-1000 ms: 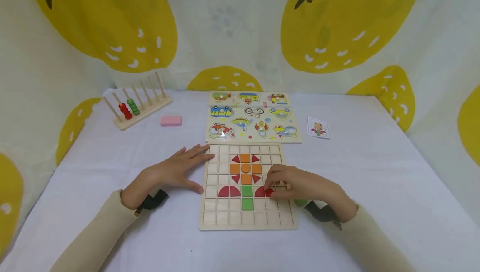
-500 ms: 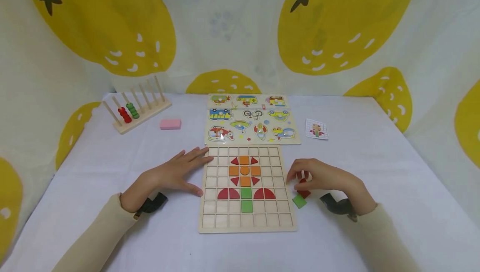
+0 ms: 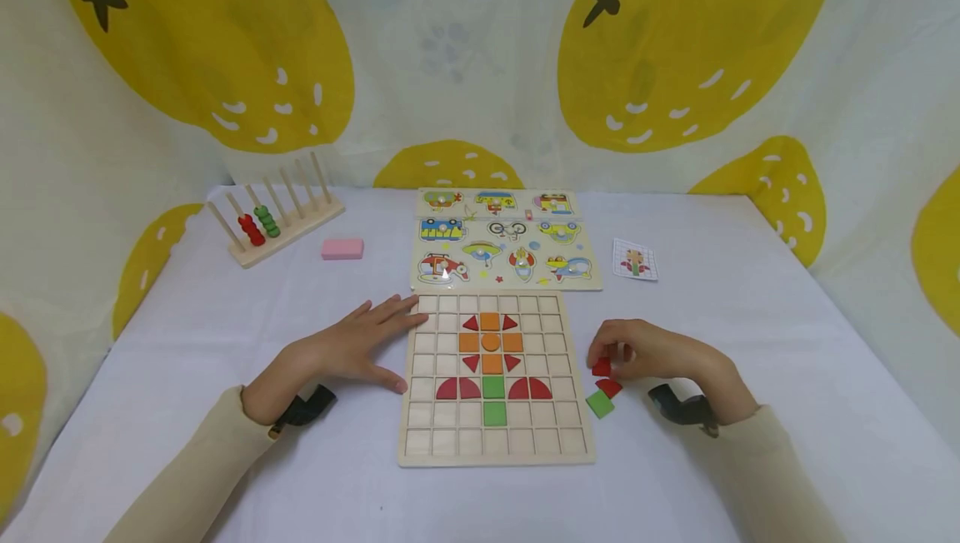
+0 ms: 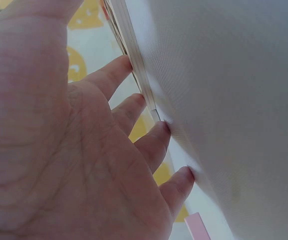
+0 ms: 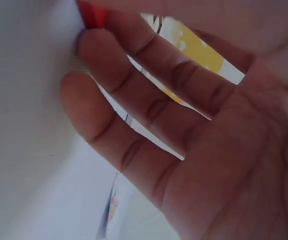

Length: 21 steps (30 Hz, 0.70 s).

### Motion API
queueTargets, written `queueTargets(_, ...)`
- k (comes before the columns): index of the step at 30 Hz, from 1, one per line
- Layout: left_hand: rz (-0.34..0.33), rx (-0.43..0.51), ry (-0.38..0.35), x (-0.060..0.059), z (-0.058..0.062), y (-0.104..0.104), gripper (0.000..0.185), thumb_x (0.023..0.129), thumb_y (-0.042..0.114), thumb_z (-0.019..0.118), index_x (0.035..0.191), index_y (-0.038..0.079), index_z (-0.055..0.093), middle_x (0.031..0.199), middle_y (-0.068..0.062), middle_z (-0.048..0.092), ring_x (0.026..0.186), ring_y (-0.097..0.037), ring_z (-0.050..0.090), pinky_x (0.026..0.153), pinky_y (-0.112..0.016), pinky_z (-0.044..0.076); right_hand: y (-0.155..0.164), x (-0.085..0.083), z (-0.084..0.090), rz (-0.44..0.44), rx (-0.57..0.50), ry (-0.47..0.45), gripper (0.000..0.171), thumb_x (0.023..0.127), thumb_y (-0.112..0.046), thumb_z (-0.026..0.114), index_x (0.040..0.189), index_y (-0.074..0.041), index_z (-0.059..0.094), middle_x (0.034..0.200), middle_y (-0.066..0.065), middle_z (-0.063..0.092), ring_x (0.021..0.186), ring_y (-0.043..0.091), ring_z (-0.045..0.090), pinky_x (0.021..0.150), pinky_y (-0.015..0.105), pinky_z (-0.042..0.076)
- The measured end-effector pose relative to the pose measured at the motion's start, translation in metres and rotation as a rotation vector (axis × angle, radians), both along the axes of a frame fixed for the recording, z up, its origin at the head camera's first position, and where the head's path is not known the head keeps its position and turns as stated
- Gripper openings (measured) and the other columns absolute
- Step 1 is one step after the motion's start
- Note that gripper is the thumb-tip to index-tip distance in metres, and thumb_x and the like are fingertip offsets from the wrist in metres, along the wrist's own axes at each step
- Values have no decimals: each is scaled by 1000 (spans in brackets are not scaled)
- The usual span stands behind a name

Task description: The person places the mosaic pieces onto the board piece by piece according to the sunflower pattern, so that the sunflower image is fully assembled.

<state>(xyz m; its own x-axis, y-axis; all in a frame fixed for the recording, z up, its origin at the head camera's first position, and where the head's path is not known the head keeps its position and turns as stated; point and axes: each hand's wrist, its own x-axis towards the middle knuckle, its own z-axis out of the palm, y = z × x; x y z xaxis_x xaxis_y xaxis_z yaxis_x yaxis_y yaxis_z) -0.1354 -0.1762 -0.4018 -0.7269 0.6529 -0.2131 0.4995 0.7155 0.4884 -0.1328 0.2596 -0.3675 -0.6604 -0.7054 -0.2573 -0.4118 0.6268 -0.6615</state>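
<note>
Two loose red pieces and a green square lay on the table just right of the grid board as my right hand curled over them, fingers pinching the upper red piece. My left hand lay flat, fingers straight and spread, touching the board's left edge. The other red piece sat against the green square. Judged from this, a clean lift wanted a light fingertip pinch on one piece only, leaving its neighbours undisturbed while the flat hand kept the board from sliding.
</note>
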Motion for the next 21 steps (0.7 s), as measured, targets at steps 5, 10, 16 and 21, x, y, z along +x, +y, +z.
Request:
queueTargets(5, 3, -16, 1, -1, -2, 0, 101, 74, 59, 77, 154, 19, 30, 163, -8, 14, 150, -35, 7, 118, -61, 6, -4, -2, -5, -52, 25, 52, 26, 85, -9, 74, 108, -6, 64, 87, -2, 59, 80, 14, 53, 68, 22, 52)
queueTargets(10, 3, -14, 1, 0, -1, 1, 101, 74, 58, 77, 154, 18, 30, 163, -9, 14, 150, -35, 7, 117, -61, 6, -5, -3, -8, -106, 31, 116, 30, 84, -12, 75, 110, -7, 60, 88, -1, 57, 82, 17, 53, 67, 21, 51)
queueTargets(16, 5, -12, -2, 1, 2, 1, 100, 74, 56, 78, 154, 17, 31, 163, -10, 14, 149, -37, 8, 117, -62, 6, -7, -4, -9, -28, -47, 128, 16, 83, 2, 72, 90, -12, 67, 99, 1, 61, 88, 20, 54, 71, 26, 53)
queueTargets(21, 8, -9, -6, 2, 4, 2, 100, 74, 54, 78, 154, 17, 31, 163, -11, 14, 149, -37, 8, 117, -61, 5, -9, -5, -10, -28, -48, 133, 15, 83, 3, 71, 89, -10, 71, 100, 4, 60, 84, 17, 54, 70, 24, 53)
